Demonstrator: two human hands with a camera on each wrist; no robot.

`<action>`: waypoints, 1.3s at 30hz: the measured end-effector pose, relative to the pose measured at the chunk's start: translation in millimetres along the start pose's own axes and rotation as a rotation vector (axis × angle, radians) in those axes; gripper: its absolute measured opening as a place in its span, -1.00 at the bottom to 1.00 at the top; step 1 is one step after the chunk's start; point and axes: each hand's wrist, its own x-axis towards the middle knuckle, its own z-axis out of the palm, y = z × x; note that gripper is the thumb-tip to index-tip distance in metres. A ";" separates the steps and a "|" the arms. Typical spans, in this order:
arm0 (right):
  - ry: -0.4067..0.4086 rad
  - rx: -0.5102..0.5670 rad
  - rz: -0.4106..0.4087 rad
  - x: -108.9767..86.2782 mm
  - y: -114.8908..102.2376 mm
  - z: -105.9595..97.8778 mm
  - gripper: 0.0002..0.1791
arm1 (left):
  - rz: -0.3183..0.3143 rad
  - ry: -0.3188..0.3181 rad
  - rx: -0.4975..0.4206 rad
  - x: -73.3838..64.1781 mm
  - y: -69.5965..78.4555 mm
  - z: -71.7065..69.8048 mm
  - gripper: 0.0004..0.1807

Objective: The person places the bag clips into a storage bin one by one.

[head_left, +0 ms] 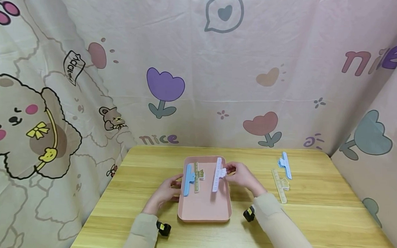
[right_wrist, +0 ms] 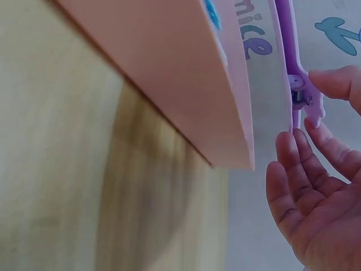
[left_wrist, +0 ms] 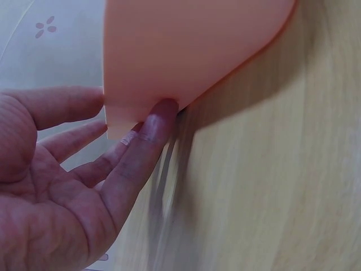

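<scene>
A long purple clip [head_left: 217, 174] with ruler-like marks hangs over the right side of the pink tray [head_left: 203, 210]. My right hand [head_left: 242, 175] pinches it by its small handle, and the right wrist view shows the handle's spring [right_wrist: 298, 97] between thumb and finger. At the tray's left wall, my left hand [head_left: 166, 191] rests with fairly straight fingers [left_wrist: 158, 121] touching the outside. Inside the tray lie a blue long clip [head_left: 187, 180] and, beside it, a clear yellowish long clip [head_left: 197, 177].
On the wooden table [head_left: 326, 216], right of the tray, lie another blue clip [head_left: 284, 165] and another clear yellowish clip [head_left: 280, 186]. A patterned curtain [head_left: 200, 65] hangs behind the table and along both sides. Each wrist wears a small black camera [head_left: 163, 228].
</scene>
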 end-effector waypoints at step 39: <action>-0.044 -0.062 0.113 39.9 -17.7 30.2 -0.68 | 0.008 -0.009 -0.009 -0.4 -1.6 -1.4 -0.20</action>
